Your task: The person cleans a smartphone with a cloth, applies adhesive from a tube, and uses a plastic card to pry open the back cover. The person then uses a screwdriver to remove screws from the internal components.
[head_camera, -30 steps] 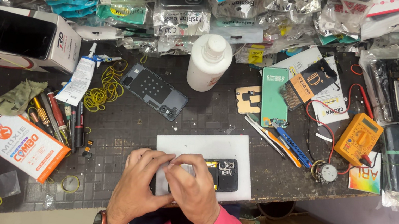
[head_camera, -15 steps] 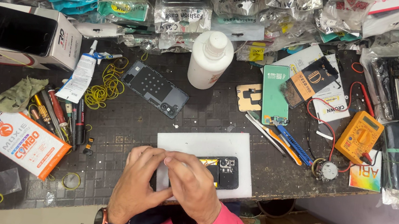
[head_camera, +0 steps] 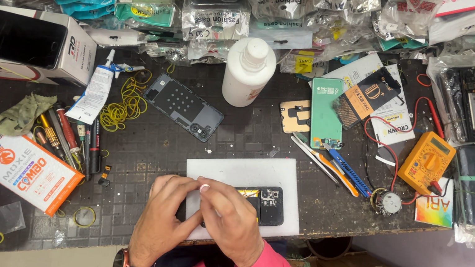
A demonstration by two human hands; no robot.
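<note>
Black and partly stripped, the opened phone (head_camera: 261, 205) lies flat on the white mat (head_camera: 244, 172), and both hands are bunched over its left end with fingers curled close, pinching at something too small to make out. The left hand (head_camera: 164, 223) covers the phone's edge from about eight o'clock, the right hand (head_camera: 230, 223) from about six, thumb tips nearly touching above it; only the camera end shows, poking out toward three o'clock. With so much of the board bare, a slipped fingertip could likely tear a thin flex or flick a tiny part onto the dark gridded bench mat (head_camera: 140, 156), where it would be hard to find. Farther out, at twelve o'clock, the white bottle (head_camera: 248, 71) stands upright, and the orange multimeter (head_camera: 426, 162) sits at two o'clock.
</note>
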